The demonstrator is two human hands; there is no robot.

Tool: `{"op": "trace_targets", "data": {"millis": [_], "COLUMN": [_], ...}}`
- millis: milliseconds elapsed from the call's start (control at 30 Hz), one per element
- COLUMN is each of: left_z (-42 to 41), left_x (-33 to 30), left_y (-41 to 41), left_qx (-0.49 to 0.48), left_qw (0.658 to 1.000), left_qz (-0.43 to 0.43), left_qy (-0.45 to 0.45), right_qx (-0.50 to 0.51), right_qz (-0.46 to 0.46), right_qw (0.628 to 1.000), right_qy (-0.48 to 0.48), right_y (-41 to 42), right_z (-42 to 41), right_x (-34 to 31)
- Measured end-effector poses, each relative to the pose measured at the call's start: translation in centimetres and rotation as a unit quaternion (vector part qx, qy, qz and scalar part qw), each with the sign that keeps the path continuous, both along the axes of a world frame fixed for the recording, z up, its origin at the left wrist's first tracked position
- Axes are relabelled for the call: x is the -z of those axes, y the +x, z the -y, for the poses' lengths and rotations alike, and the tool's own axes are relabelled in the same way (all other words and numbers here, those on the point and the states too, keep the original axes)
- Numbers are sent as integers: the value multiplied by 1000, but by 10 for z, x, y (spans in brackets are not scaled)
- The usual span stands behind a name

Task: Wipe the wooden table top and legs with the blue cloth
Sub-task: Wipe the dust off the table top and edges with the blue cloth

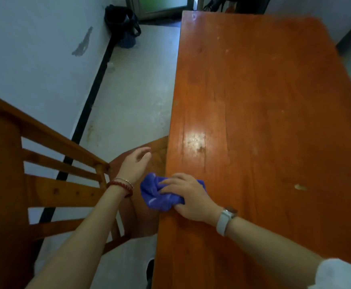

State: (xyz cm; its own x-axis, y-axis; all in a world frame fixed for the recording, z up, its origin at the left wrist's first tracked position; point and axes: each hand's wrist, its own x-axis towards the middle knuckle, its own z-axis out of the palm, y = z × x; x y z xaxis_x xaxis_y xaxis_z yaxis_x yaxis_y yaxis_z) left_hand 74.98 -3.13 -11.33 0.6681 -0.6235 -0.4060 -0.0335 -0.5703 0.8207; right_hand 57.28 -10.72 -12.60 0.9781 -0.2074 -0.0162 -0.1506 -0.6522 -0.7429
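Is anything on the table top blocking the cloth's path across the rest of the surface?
Nothing visible blocks it. The right hand grips the blue cloth at the table top's left edge; ahead lie only pale smudges and a small pale speck.

plain home room, wooden table (264,101), chair (45,184)

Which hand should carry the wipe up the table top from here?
Right, probably. The right hand already grips the blue cloth at the table top's near left edge. The left hand is open, holds nothing and hangs off the table over the wooden chair.
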Motion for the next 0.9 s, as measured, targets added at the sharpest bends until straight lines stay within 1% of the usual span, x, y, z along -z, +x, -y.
{"op": "trace_targets", "data": {"millis": [67,167,267,333,467,567,800,900], "left_z": [-25,-65,-103,-125,-167,-196,-251,-270], "left_x": [-8,-17,-21,-22,-26,-28,-20,-17], "left_y": [-27,-72,-114,-138,-178,-204,-250,-273], "left_qx": [33,76,121,122,100,113,130,105], "left_qw": [999,995,985,982,985,984,980,983], "left_qz": [4,-15,-54,-81,-60,-54,-11,3], "left_qy": [27,68,111,117,124,127,152,148], "right_qx": [-30,-53,-72,-88,-116,-131,-145,-192], "right_qz": [-20,-41,-46,-51,-46,-41,-45,-64], "right_qw": [999,997,996,994,991,989,988,979], "right_qy": [19,37,39,33,45,56,41,21], "right_y": [-33,-74,-104,-121,-154,-179,-228,-248], "right_z": [-46,-101,-142,-164,-208,-242,-306,-320], "right_x": [-3,-4,-6,-5,-5,-6,-9,-16]}}
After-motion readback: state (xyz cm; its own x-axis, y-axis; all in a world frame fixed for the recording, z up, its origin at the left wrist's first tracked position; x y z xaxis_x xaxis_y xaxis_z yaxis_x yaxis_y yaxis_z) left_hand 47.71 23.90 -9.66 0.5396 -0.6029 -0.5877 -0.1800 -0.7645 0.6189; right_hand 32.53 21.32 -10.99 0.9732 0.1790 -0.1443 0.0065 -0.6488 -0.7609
